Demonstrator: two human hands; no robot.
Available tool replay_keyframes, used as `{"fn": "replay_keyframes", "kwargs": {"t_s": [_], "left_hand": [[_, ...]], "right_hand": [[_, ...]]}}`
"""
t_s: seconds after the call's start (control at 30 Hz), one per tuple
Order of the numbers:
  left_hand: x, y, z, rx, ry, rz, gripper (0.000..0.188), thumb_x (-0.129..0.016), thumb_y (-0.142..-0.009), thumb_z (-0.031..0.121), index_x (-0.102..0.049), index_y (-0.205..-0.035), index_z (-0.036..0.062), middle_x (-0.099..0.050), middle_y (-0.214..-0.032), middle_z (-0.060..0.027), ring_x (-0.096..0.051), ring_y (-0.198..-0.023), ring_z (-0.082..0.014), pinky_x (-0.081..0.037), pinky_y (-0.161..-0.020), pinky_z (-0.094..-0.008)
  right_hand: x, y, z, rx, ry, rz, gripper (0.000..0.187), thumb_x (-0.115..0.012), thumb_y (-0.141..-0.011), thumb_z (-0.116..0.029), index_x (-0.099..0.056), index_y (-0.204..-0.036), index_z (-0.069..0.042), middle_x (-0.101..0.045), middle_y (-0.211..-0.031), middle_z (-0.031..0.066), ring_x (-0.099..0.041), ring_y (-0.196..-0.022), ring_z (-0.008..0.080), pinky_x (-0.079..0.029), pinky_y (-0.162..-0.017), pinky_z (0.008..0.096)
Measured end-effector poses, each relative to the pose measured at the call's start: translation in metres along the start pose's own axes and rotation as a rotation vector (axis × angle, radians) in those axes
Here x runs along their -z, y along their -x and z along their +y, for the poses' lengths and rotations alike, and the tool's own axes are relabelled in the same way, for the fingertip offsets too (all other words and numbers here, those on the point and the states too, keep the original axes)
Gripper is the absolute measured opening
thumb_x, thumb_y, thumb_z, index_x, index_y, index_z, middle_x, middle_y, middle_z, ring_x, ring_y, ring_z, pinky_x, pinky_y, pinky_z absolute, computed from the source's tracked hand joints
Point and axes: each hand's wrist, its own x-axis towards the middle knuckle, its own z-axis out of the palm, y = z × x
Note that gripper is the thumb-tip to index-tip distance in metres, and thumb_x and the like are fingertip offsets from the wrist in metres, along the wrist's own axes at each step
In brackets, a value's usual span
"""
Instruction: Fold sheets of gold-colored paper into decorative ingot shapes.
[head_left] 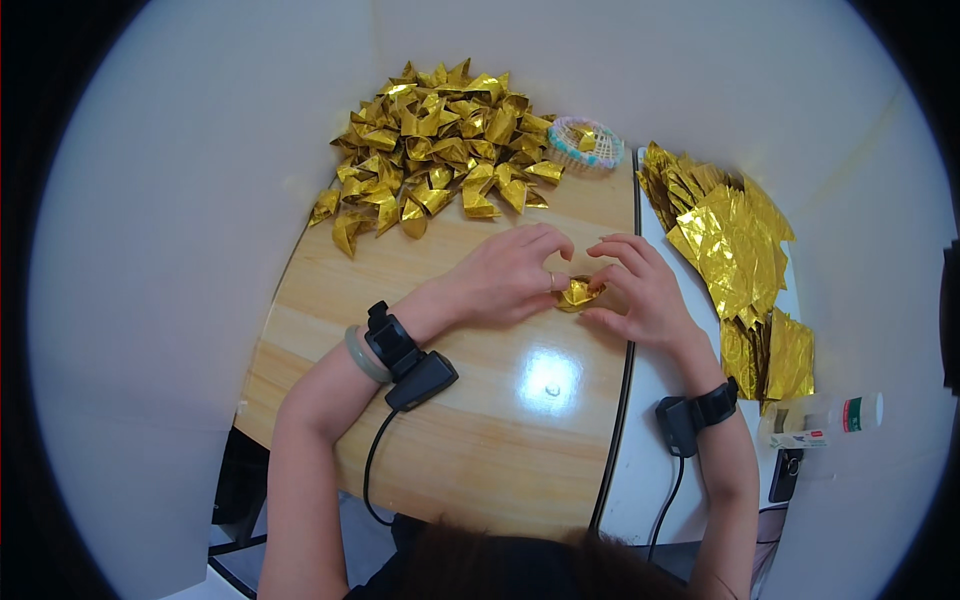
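Note:
A small gold foil paper ingot (578,293) lies low over the wooden table, near its right edge. My left hand (515,272) reaches it from the left with curled fingers, a ring on one of them, and grips its left side. My right hand (638,292) holds the opposite side between thumb and fingers, the other fingers arched above. Parts of the ingot are hidden by the fingertips.
A heap of folded gold paper pieces (440,140) covers the table's far side, beside a small woven basket (586,145). Flat gold foil sheets (725,250) are stacked on the white surface at right. A clear container (805,414) and a black phone (786,475) lie nearer.

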Motion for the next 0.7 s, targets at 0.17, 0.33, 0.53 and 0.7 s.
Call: {"fn": "replay_keyframes", "kwargs": {"t_s": [0.17,0.33,0.53,0.7], "left_hand": [[-0.0002,-0.0012,0.0006,-0.011,-0.009,0.028,0.015,-0.07,-0.068,0.014,-0.062,-0.08,0.0097,-0.051,-0.102,-0.0077,-0.051,-0.097,-0.0272,-0.044,-0.077,-0.0368],[0.0034,-0.0032,0.0035,0.01,0.01,0.024,0.012,-0.068,-0.069,0.013,-0.064,-0.078,0.0078,-0.05,-0.102,-0.0085,-0.05,-0.099,-0.0267,-0.044,-0.08,-0.0374],[0.0015,0.0014,0.0025,0.084,0.095,0.068,0.029,-0.069,-0.064,0.013,-0.059,-0.091,0.0108,-0.05,-0.105,-0.0097,-0.049,-0.1,-0.0296,-0.043,-0.081,-0.039],[0.0004,0.0014,0.0001,0.096,0.132,0.076,0.035,-0.069,-0.063,0.012,-0.057,-0.096,0.0113,-0.049,-0.106,-0.0103,-0.049,-0.1,-0.0308,-0.043,-0.083,-0.0397]], "right_hand": [[0.0003,0.0005,-0.0006,0.023,0.01,-0.004,0.027,-0.075,-0.061,-0.018,-0.057,-0.078,-0.01,-0.056,-0.11,0.0041,-0.049,-0.111,0.0258,-0.043,-0.09,0.0381],[0.0022,0.0,-0.0011,0.054,0.028,0.006,0.025,-0.075,-0.061,-0.015,-0.057,-0.078,-0.009,-0.057,-0.109,0.0041,-0.05,-0.111,0.0257,-0.044,-0.09,0.0377],[0.0053,-0.0017,-0.0061,0.042,-0.001,0.006,0.029,-0.075,-0.059,-0.014,-0.057,-0.08,-0.009,-0.055,-0.113,0.006,-0.049,-0.11,0.0271,-0.043,-0.09,0.0373],[0.0086,-0.0024,-0.0075,0.007,-0.029,-0.007,0.031,-0.076,-0.059,-0.014,-0.057,-0.083,-0.01,-0.053,-0.117,0.0066,-0.049,-0.11,0.0278,-0.043,-0.09,0.0371]]}}
